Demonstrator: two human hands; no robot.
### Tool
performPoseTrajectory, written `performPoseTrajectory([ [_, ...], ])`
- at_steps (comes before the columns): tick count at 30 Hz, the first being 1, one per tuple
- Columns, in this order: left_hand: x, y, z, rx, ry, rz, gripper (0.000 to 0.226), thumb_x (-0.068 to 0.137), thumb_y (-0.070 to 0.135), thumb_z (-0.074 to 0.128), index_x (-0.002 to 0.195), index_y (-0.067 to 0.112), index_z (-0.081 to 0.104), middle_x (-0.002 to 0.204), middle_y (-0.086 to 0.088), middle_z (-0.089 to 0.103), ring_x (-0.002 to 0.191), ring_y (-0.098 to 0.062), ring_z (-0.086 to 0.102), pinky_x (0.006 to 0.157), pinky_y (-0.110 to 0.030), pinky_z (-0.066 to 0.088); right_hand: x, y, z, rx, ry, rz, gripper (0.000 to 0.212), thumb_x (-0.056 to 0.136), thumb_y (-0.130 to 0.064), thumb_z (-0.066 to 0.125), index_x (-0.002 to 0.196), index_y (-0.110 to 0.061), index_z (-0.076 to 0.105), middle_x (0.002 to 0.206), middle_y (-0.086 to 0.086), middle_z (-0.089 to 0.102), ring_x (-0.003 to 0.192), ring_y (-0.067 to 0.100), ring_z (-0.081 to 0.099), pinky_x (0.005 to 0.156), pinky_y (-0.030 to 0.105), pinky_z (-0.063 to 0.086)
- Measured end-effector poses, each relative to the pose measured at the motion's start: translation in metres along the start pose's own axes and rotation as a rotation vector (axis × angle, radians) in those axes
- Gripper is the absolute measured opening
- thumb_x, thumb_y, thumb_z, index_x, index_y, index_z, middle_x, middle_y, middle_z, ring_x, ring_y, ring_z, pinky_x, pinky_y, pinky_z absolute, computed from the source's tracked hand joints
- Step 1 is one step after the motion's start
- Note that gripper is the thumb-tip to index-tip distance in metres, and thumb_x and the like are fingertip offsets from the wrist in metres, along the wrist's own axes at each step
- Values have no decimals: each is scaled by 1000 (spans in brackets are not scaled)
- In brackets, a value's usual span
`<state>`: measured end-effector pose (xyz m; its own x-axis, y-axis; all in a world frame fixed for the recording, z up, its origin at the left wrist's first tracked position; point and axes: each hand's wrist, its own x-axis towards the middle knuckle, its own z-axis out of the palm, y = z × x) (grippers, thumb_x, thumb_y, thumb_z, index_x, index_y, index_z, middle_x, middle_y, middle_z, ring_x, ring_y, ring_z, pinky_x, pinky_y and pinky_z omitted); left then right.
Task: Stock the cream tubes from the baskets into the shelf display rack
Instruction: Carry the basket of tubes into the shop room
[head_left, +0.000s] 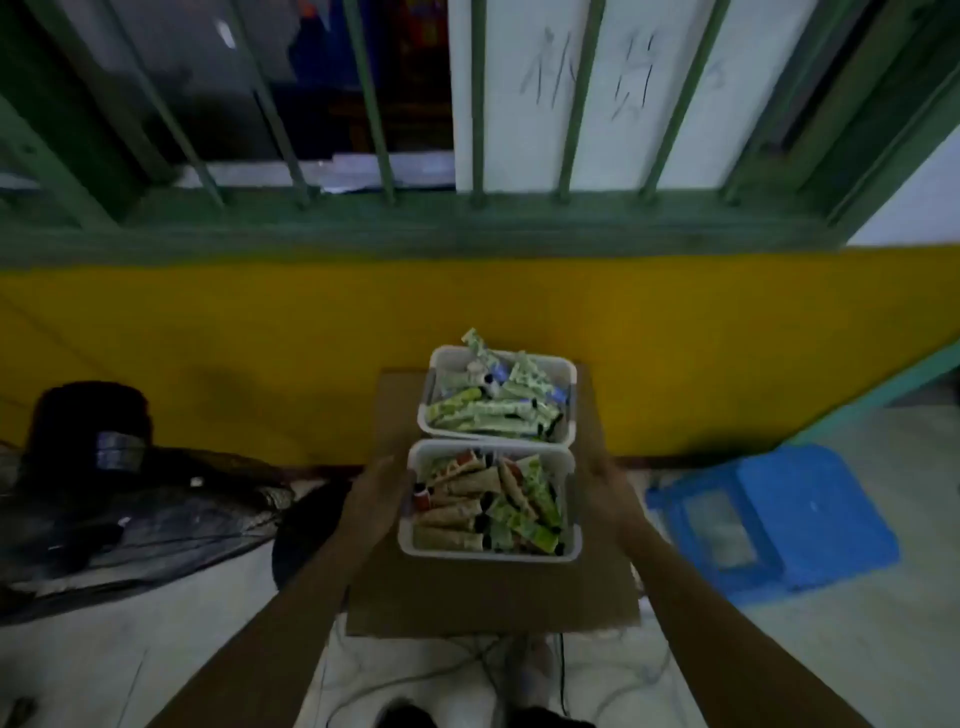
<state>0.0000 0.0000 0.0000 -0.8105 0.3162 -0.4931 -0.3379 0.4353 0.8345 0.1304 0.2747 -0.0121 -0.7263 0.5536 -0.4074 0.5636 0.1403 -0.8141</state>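
Note:
Two white baskets stand on a brown cardboard sheet (488, 592) that I carry in front of me. The far basket (569, 410) holds several green and white cream tubes (483, 413). In the near basket (491, 550) lie several tan, red and green tubes (467, 512). My left hand (379, 499) grips the sheet's left edge, its thumb against the near basket's left rim. My right hand (605, 496) grips the right edge beside the same basket. The fingers under the sheet are hidden.
A black floor fan (119, 499) lies low on the left. At the right a blue plastic stool (779, 514) stands on the pale floor. Ahead are a yellow wall (260, 343) and a green barred window (467, 218). Cables (405, 680) run by my feet.

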Motion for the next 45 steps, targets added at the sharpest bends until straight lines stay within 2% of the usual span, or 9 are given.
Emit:
performPoseTrajectory([
  [3, 13, -12, 11, -65, 42, -96, 26, 95, 24, 57, 72, 14, 51, 68, -8, 49, 67, -26, 47, 74, -44, 41, 10, 35, 6, 79, 21, 73, 14, 96, -2, 54, 89, 4, 63, 81, 20, 58, 70, 25, 55, 51, 11, 47],
  [8, 6, -24, 23, -200, 26, -180, 15, 99, 16, 52, 88, 13, 61, 90, -19, 61, 86, -31, 61, 91, -47, 53, 7, 55, 21, 99, -12, 137, 26, 99, -5, 49, 113, 14, 60, 111, 37, 59, 103, 48, 59, 66, 16, 52],
  [13, 8, -9, 23, -107, -31, -202, 27, 96, -4, 50, 122, -6, 56, 107, -17, 63, 107, -37, 59, 69, -22, 54, 2, 39, 17, 171, -9, 290, 23, 96, -6, 53, 116, 4, 61, 108, 21, 65, 102, 34, 63, 85, 39, 52],
  [16, 1, -2, 13, -63, -95, -188, 22, 91, -12, 51, 111, -6, 58, 91, -10, 63, 88, -30, 59, 55, -16, 52, -13, 32, 9, 213, 41, 331, 14, 95, -5, 56, 98, -4, 69, 90, 10, 70, 85, 25, 68, 64, 27, 55],
  [21, -8, 11, 6, -18, -268, -168, 20, 87, -2, 64, 107, 0, 68, 109, -16, 69, 99, -32, 66, 88, -49, 54, -62, 28, -9, 249, 153, 335, 20, 88, 3, 57, 93, -11, 71, 85, 9, 71, 79, 23, 68, 60, 26, 55],
  [25, -16, 45, 23, 65, -403, -51, 22, 83, -7, 64, 100, 4, 72, 99, -11, 71, 87, -21, 70, 74, -35, 58, -98, 36, -29, 301, 296, 352, 12, 86, -11, 65, 91, -13, 75, 86, 12, 74, 84, 30, 70, 82, 48, 58],
  [28, -21, 74, 50, 87, -521, 49, 26, 85, -12, 58, 98, 6, 71, 87, -4, 72, 75, -14, 71, 61, -24, 56, -126, 27, -53, 357, 448, 328, 18, 90, -6, 62, 77, -11, 74, 79, 15, 72, 80, 32, 67, 78, 46, 54],
  [35, -66, 169, 151, 197, -707, 229, 18, 85, -8, 60, 88, 5, 73, 94, -16, 73, 93, -35, 69, 87, -56, 53, -206, 27, -158, 493, 742, 311, 26, 82, 5, 61, 104, -5, 71, 87, 22, 72, 73, 29, 66, 80, 46, 56],
  [45, -189, 275, 360, 193, -953, 415, 26, 88, -8, 58, 110, 4, 64, 100, -11, 72, 88, -22, 70, 63, -27, 57, -334, 61, -342, 733, 1040, 167, 26, 86, 9, 53, 92, -10, 70, 82, 16, 68, 66, 22, 60, 65, 32, 53],
])
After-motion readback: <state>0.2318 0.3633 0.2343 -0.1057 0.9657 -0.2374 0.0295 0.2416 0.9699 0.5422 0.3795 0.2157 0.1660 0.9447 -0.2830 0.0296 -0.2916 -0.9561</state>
